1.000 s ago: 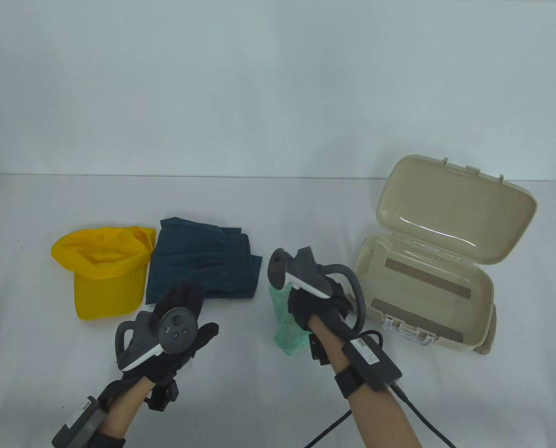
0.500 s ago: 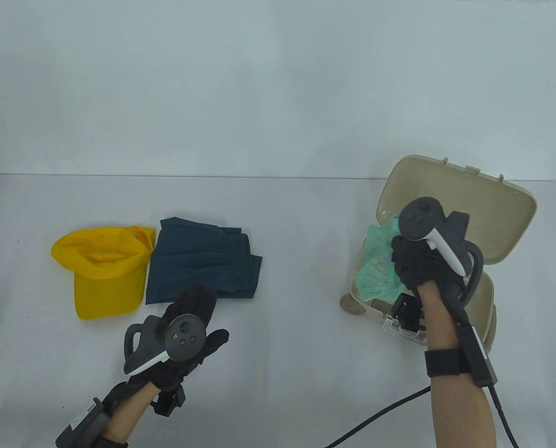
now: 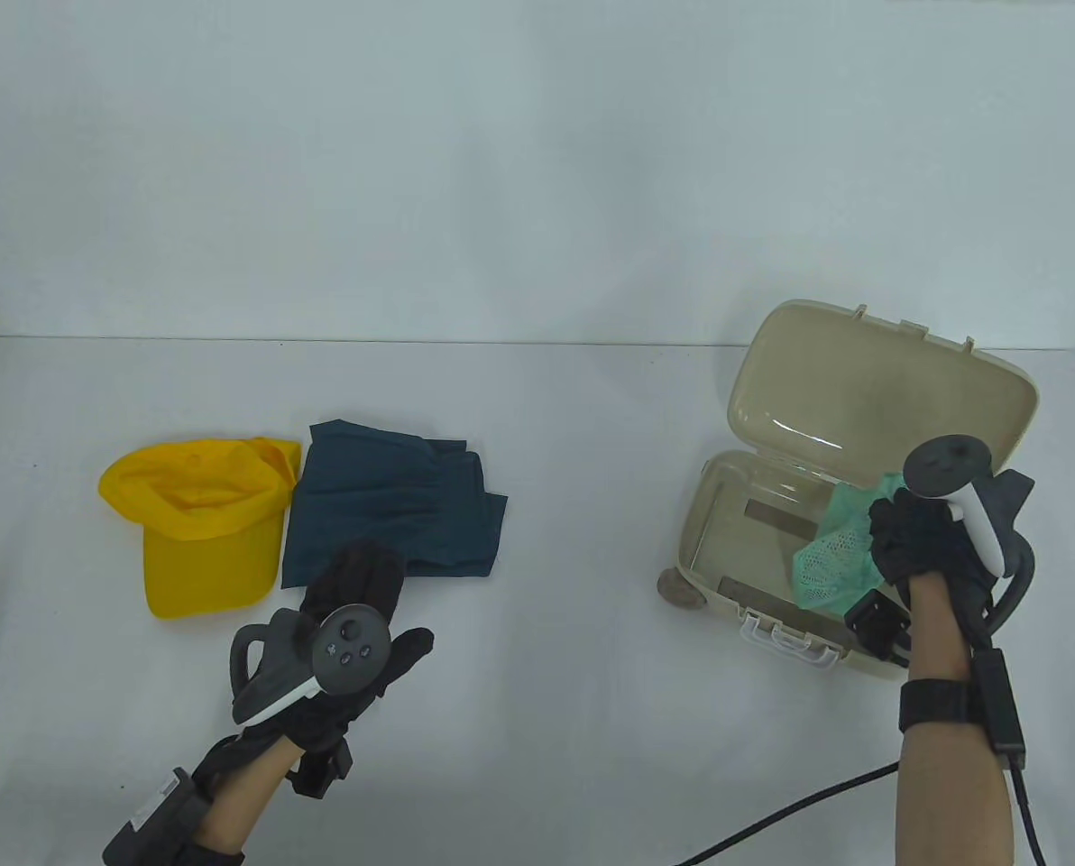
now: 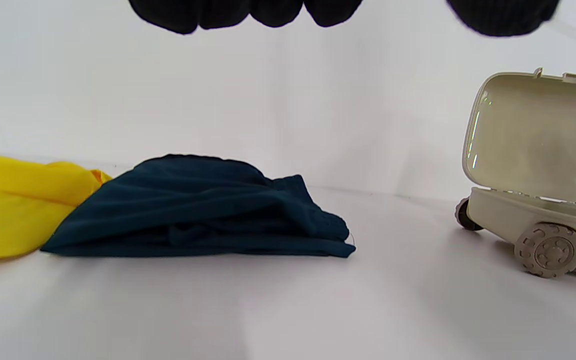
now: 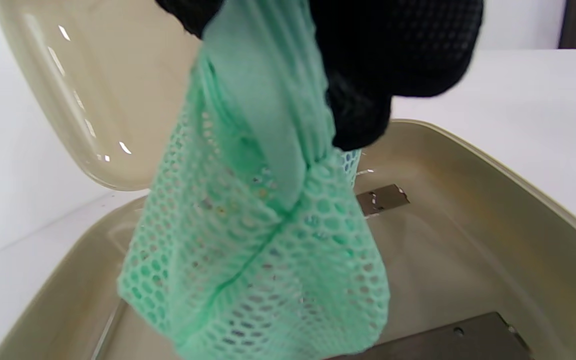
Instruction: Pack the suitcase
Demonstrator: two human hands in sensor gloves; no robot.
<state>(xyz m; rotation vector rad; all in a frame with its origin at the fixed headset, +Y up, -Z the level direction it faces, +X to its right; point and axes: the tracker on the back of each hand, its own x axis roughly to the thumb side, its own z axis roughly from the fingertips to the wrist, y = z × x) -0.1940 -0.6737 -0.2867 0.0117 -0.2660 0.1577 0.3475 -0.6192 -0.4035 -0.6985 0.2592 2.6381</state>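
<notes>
Over the suitcase: my right hand (image 3: 921,550) grips a green mesh garment (image 3: 833,555), fingers curled round its bunched top, and holds it above the open shell.
Green mesh garment: it hangs from my right hand's fingers (image 5: 398,55) in the right wrist view, a plain green band at the top and netting below; its lower edge is cut off by the bottom of that view, so I cannot tell whether it touches the suitcase floor.
Suitcase: the beige suitcase (image 3: 727,505) sits on the right of the tabletop (image 3: 574,505), its lid (image 3: 880,397) standing open at the back; my right hand and wrist cover its near right corner in the table view.
Inside the suitcase: two dark strips lie on the floor, both partly covered by the garment and my hand.
Suitcase wheels: one wheel (image 4: 549,249) shows plainly in the left wrist view and another peeks from behind the far corner; the suitcase's right end is cut off by that view's edge.
Left hand: my left hand (image 3: 357,622) hovers above the tabletop with fingers straight and spread, holding nothing, just in front of the dark blue garment; the tracker hides much of its back.
Left wrist view: only my fingertips (image 4: 218,12) show along the top edge.
Dark blue garment: the folded dark blue garment (image 3: 393,510) lies on the left half of the tabletop, well apart from the suitcase.
Yellow cap: the yellow cap (image 3: 199,523) lies beside the dark blue garment on its left, and their edges meet; the left wrist view cuts off most of it.
</notes>
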